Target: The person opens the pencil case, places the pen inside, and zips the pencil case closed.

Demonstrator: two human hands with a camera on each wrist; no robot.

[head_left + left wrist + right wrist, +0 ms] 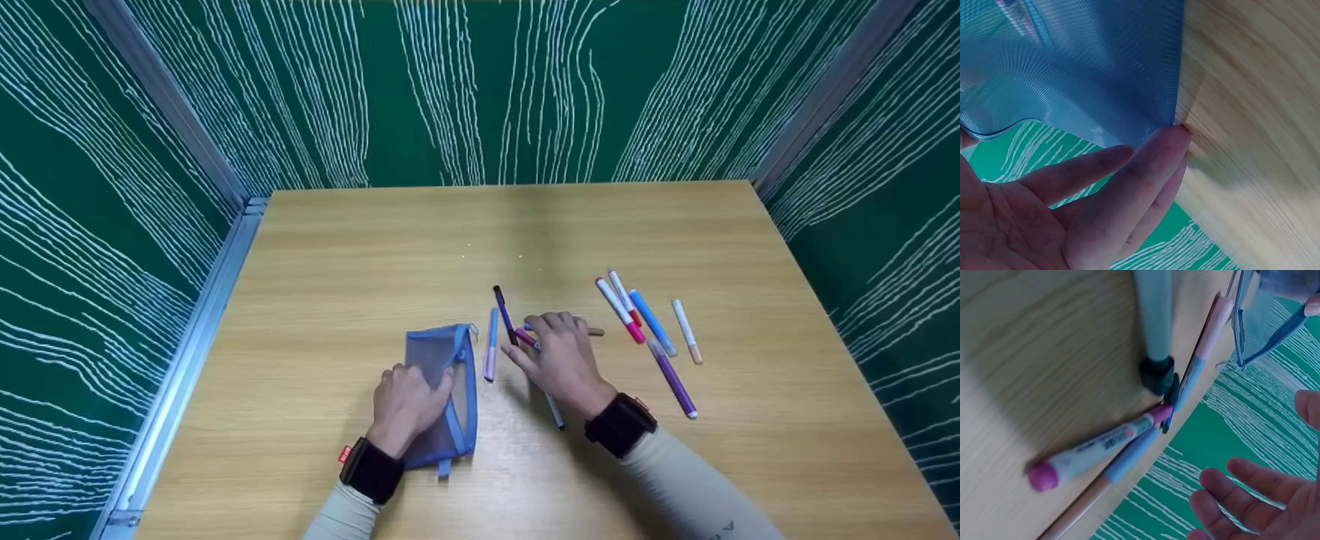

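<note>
A blue mesh pencil pouch [471, 397] lies left of the table's middle, its zipped side facing right. My left hand [409, 405] grips it, thumb on top and fingers at the far edge; fingertips touch the mesh [1106, 67] in the left wrist view. Over a loose group of markers hovers my right hand [562, 356], fingers slightly bent and holding nothing in the right wrist view. Below it lie a white marker with magenta ends [1100, 449], a pale marker with a dark end [1154, 326] and a blue-and-brown marker [1123, 458]. A blue-and-lilac marker [491, 341] lies beside the pouch.
Further right several markers lie scattered, among them a pink-and-white one [619, 309], a blue one [652, 322], a purple one [675, 382] and a white one with a peach end [686, 330]. Green walls with white lines enclose the wooden table [337, 247].
</note>
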